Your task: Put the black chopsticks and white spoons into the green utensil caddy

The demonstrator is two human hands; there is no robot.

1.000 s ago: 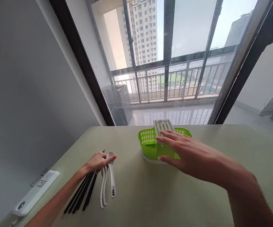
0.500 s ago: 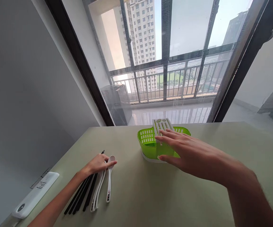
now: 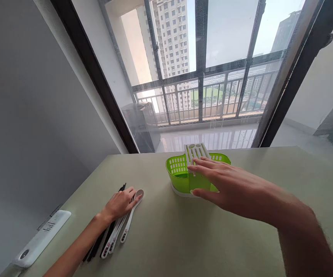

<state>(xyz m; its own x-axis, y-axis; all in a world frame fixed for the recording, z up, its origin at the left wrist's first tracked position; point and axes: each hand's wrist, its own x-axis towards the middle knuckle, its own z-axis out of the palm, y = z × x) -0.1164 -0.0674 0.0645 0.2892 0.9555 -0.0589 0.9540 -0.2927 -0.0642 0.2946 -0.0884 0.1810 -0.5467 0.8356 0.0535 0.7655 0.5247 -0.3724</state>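
My left hand (image 3: 122, 204) is low over the tabletop at left, fingers closed around the upper parts of several white spoons (image 3: 129, 223). Its thumb presses on the bowl of the rightmost spoon, and the handles fan out toward me. Black chopsticks (image 3: 99, 242) lie under and beside this hand, partly hidden by it and the forearm. At right, my right hand (image 3: 224, 179) is open, fingers stretched out over the green cutlery basket (image 3: 180, 181), touching or just above its white slotted top piece (image 3: 195, 150). The basket's right part is mostly covered by that hand.
A white oblong device (image 3: 44, 236) with a round dark button lies at the table's left edge by the grey wall. The pale green table (image 3: 166, 238) reaches to a glass sliding door (image 3: 227, 34) with dark frames behind the basket.
My left hand lowered the spoons beside the chopsticks, and their handles swung left toward the chopsticks. My right hand has stayed over the basket. The view shifted slightly.
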